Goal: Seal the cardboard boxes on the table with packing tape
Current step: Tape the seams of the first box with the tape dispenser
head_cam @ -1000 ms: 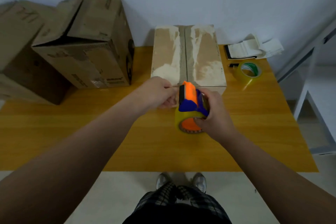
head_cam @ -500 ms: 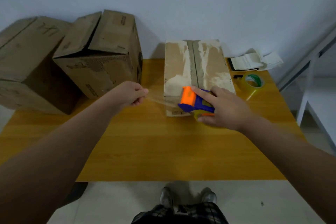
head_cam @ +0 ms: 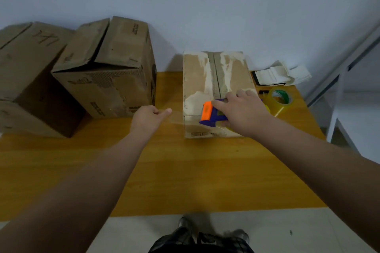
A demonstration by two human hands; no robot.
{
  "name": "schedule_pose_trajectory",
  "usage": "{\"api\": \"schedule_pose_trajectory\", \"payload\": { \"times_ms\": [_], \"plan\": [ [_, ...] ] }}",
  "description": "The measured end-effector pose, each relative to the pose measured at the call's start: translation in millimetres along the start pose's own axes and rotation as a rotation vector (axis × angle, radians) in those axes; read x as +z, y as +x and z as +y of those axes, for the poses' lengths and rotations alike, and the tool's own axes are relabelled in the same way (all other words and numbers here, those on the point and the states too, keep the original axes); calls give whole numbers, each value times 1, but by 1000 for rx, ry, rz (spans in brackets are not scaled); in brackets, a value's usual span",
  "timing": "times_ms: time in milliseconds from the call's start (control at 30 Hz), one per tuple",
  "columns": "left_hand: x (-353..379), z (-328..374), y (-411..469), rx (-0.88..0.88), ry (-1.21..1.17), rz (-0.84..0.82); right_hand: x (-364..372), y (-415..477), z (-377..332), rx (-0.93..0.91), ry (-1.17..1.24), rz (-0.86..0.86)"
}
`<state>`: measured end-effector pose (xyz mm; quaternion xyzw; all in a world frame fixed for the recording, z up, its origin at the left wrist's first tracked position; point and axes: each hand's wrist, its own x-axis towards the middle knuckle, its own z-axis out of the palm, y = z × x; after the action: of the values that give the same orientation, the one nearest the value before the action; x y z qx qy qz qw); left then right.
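Observation:
A flat cardboard box [head_cam: 197, 80] with torn, whitish patches lies at the back middle of the wooden table [head_cam: 164, 170]. My right hand [head_cam: 242, 113] grips an orange and blue tape dispenser [head_cam: 209, 113] at the box's near edge. My left hand [head_cam: 150, 119] is left of the box, pinching the end of a clear tape strip [head_cam: 176, 118] stretched from the dispenser. A taller box [head_cam: 107, 68] with loose top flaps stands at the left, and another box [head_cam: 24, 72] lies beyond it.
A spare roll of clear tape [head_cam: 280, 99] with a green core lies right of the flat box. Folded white papers [head_cam: 281, 74] sit at the back right corner. A white metal frame [head_cam: 349, 92] stands off the table's right side. My feet show below the table's near edge.
My left hand has pulled the tape end leftward, away from the dispenser. My right hand has carried the dispenser up onto the flat box's near edge. My view has tilted upward.

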<state>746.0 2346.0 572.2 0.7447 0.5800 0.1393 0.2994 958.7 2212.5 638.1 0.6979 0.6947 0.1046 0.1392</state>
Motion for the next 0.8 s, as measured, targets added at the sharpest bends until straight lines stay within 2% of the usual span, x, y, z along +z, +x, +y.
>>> {"api": "schedule_pose_trajectory", "payload": {
  "times_ms": [200,467,800],
  "plan": [
    [13,-10,3,-50,-55,30,-6,13,1,-39,-39,-2],
    [25,-12,9,-31,-87,57,-4,20,4,-24,-28,-49],
    [60,-12,16,-108,-171,-89,-2,23,0,-3,3,-117]
  ]
}}
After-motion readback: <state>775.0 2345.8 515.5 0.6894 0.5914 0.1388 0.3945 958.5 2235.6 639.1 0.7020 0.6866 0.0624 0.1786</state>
